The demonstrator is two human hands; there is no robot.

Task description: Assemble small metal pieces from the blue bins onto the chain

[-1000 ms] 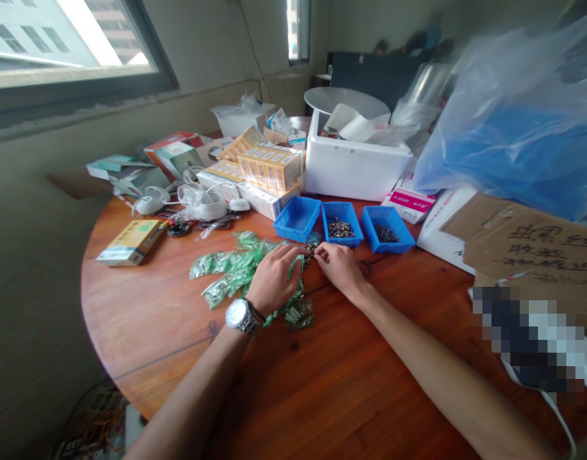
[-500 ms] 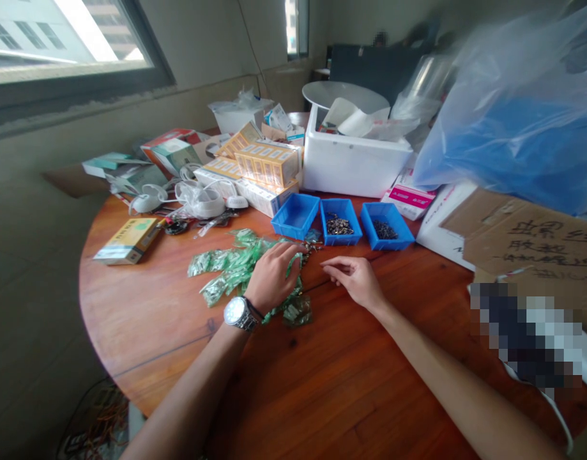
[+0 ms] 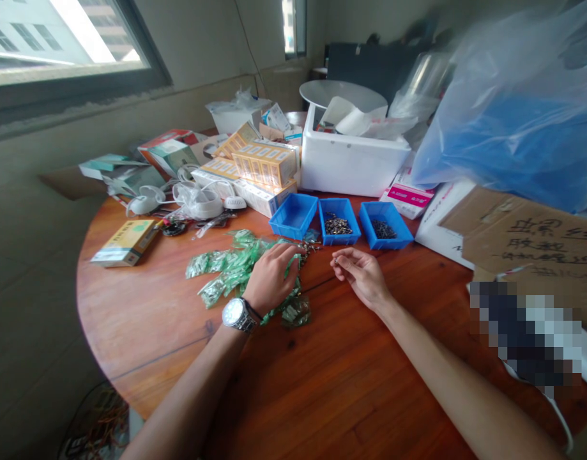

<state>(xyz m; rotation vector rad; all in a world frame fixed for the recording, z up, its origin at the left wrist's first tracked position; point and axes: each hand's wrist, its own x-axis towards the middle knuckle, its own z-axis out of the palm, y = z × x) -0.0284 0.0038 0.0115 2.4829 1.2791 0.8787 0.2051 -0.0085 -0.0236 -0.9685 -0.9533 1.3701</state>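
Observation:
My left hand (image 3: 273, 276), with a watch (image 3: 234, 313) on its wrist, rests over a heap of small green plastic packets (image 3: 226, 268). Its fingers are stretched out, thumb apart, beside a few loose small metal screws (image 3: 312, 245). To the right, my right hand (image 3: 363, 276) is held with thumb and fingertips pinched together. Whatever is between those fingertips is too small to name. Beyond the hands stand three blue bins: the left bin (image 3: 293, 216), the middle bin (image 3: 342, 240) with shiny metal pieces (image 3: 338, 226), and the right bin (image 3: 389, 243) with dark small pieces (image 3: 383, 230).
A white foam box (image 3: 353, 167) stands behind the bins. Yellow cartons (image 3: 264, 163) and white devices (image 3: 200, 201) crowd the back left. A small yellow box (image 3: 125, 241) lies near the left edge. A cardboard box (image 3: 527, 243) and a plastic bag (image 3: 504, 140) fill the right side.
My right hand has moved slightly right, away from the screws, and turned so its pinched fingertips point up more. My left hand has stayed in place.

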